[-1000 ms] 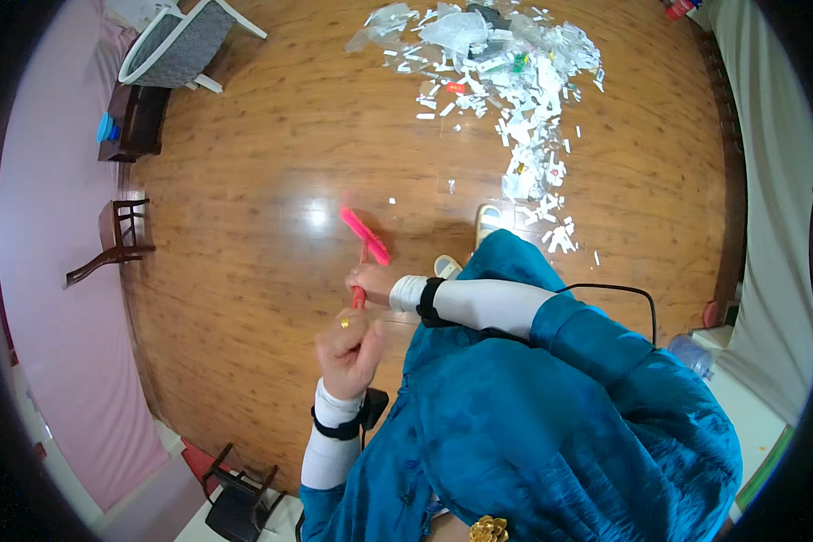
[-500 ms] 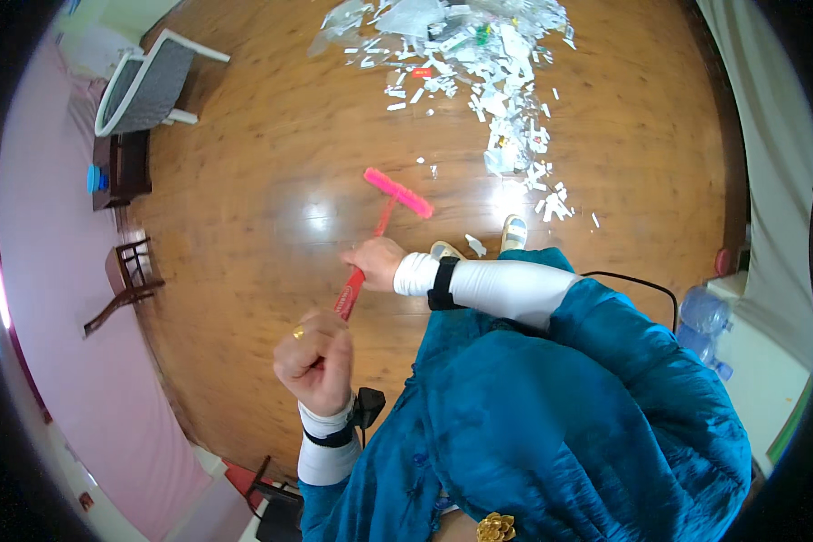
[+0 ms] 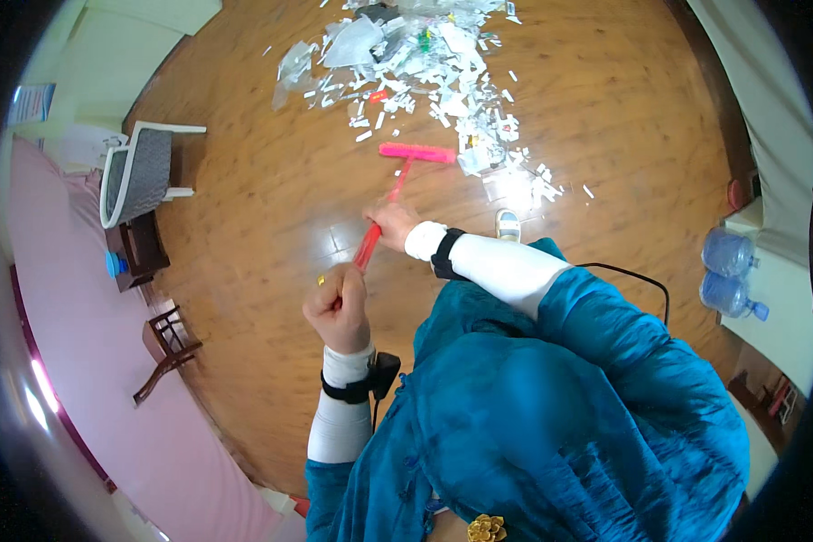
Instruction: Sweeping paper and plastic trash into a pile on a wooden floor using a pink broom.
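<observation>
Head view: the broom (image 3: 369, 244) slants over the wood floor (image 3: 262, 226), its handle running from the person's hands toward the floor's far edge. The left hand (image 3: 339, 307) is closed in a fist around the handle at its near end. The right hand (image 3: 393, 226) is closed around the handle farther along. A red length of handle shows between the two hands, which are apart. Beyond the right hand, the thin part of the handle continues to the pink head (image 3: 418, 153), which lies crosswise, well apart from both hands. The right end of the head is at the near strip of the litter (image 3: 465, 63); contact cannot be told. The litter spreads from there to the floor's far edge. A shoe (image 3: 508, 224) stands to the right of the right hand. A grey chair (image 3: 144, 167) and a brown chair (image 3: 164, 348) stand along the floor's left edge; two bottles (image 3: 728, 253) lie by its right edge.
</observation>
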`<state>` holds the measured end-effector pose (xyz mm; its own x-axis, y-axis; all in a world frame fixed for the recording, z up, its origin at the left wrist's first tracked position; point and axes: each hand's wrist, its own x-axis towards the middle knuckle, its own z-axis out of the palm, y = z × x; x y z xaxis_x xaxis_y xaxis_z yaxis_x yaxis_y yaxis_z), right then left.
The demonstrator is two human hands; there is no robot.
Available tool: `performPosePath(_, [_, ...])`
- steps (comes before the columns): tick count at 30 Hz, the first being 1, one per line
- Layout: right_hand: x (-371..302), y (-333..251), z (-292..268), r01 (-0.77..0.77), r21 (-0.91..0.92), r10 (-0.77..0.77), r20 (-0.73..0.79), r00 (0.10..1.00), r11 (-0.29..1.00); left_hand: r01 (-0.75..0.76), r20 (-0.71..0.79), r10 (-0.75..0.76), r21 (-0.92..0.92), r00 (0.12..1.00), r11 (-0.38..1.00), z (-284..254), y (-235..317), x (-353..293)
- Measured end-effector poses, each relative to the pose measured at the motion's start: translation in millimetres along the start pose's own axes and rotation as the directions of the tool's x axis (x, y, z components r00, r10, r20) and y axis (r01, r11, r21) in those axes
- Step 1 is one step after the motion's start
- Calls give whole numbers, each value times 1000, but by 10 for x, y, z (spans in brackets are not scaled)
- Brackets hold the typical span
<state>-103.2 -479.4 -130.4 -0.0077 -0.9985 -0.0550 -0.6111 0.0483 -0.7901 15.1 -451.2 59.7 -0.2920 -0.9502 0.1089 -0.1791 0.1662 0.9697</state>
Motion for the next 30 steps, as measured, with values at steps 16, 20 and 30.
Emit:
performPosePath(16, [-410,813,-957,-152,120,147,55,988,981,-70,484,101,-82,869,994,984,191,87])
performPosePath(20, [-447,897,-1321,112,-28,-115,-122,986,993,-228,541,208,-29,815,973,1140,325,37])
performPosePath(30, [-1490,748,-2294,-195,-128,194,-18,981,972,112,750,176,-316,638,942,1485,788,447])
